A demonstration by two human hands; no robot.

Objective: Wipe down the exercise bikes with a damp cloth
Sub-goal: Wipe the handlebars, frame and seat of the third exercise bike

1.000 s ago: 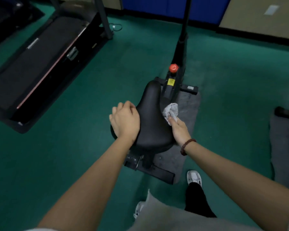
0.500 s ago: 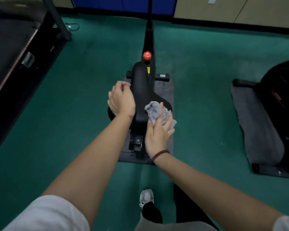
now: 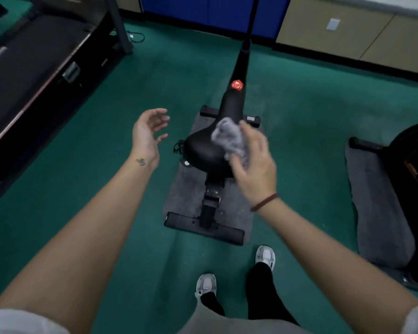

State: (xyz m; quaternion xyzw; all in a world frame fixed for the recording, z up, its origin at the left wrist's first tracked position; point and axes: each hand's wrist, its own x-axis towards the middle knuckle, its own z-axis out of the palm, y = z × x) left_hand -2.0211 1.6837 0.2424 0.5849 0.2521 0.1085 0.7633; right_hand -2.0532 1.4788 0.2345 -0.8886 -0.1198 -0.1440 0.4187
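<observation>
Grey cloth point(image 3: 229, 138) bunched in right hand point(image 3: 256, 169), fingers curling round it, over saddle point(image 3: 203, 153) right side. Left hand point(image 3: 146, 133) hovering apart from saddle, fingers loose, holding nothing. We are judging saddle wipe in progress; next we are needing cloth pressed along frame point(image 3: 237, 102).

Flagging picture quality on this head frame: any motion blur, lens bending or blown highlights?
Head view: motion blur smears the right hand and the cloth it grips; the left hand is sharper. Head view, edges: wide-angle bending tilts the treadmill. Head view overall: dim, even light, the black saddle loses detail, the red knob looks slightly blown.
</observation>
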